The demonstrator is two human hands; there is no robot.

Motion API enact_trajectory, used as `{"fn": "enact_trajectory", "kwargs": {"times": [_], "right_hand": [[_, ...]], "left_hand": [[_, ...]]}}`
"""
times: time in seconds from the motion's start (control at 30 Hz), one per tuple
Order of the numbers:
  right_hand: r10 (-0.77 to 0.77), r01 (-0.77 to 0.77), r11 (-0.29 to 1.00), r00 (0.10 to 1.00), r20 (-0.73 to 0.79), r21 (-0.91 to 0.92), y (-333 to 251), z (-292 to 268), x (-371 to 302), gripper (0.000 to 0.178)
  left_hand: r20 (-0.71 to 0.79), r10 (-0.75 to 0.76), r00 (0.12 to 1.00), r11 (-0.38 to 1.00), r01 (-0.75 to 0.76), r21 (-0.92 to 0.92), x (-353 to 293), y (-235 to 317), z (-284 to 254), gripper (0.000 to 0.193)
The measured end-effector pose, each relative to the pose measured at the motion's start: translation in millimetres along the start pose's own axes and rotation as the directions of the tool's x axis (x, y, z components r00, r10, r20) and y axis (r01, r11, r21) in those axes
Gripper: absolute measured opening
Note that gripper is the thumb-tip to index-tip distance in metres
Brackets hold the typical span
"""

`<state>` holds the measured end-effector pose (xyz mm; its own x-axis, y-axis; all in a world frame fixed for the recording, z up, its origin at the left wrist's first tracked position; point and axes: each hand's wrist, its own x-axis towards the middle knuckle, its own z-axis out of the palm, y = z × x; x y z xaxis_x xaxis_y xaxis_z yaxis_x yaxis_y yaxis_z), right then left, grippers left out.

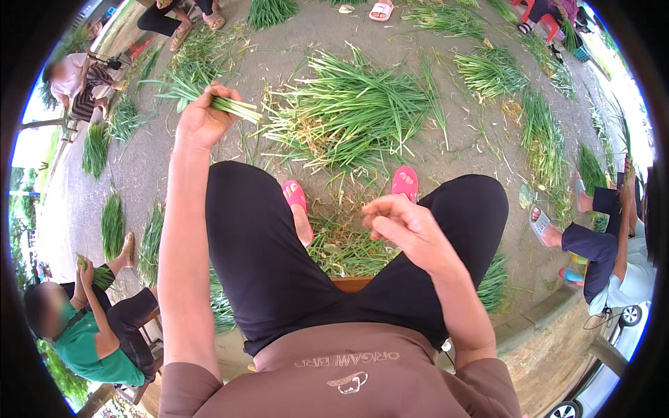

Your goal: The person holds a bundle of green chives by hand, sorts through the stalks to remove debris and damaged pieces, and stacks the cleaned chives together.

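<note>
My left hand (208,117) is closed round a small bunch of green garlic chives (233,106), held out to the left of the large pile. Their pale cut ends point right and the green leaves trail off to the left. Over my lap, between the knees, hovers my right hand (404,226); its fingers are curled and slightly blurred, and whether anything small sits in them I cannot make out. On the ground ahead lies a big loose heap of chives (355,104), with some yellowed leaves at its left side.
Trimmed leaves (348,247) litter the ground between my pink slippers (405,182). More chive bundles (113,226) lie to the left, and others (491,72) to the right. A person in green (104,334) sits at left, another person (620,258) at right. Parked cars (599,369) stand lower right.
</note>
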<state>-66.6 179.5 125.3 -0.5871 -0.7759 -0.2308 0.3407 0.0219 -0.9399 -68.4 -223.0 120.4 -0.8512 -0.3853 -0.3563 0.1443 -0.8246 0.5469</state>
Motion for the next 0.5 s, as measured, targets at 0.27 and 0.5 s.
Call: {"fn": "enact_trajectory", "kwargs": {"times": [0.27,0.5], "right_hand": [[-0.148,0.115,0.915,0.987,-0.059,-0.386,-73.5,-69.5,16.4,0.021],[-0.107,0.055,0.896,0.99,-0.095,-0.441,-67.1,-137.0,107.0,0.029]], "left_hand": [[-0.077,-0.125,0.989,0.986,0.115,-0.121,23.8,-34.7,-10.4,0.015],[-0.188,-0.106,0.976,0.991,0.087,-0.104,19.3,-42.3,-2.4,0.016]]}}
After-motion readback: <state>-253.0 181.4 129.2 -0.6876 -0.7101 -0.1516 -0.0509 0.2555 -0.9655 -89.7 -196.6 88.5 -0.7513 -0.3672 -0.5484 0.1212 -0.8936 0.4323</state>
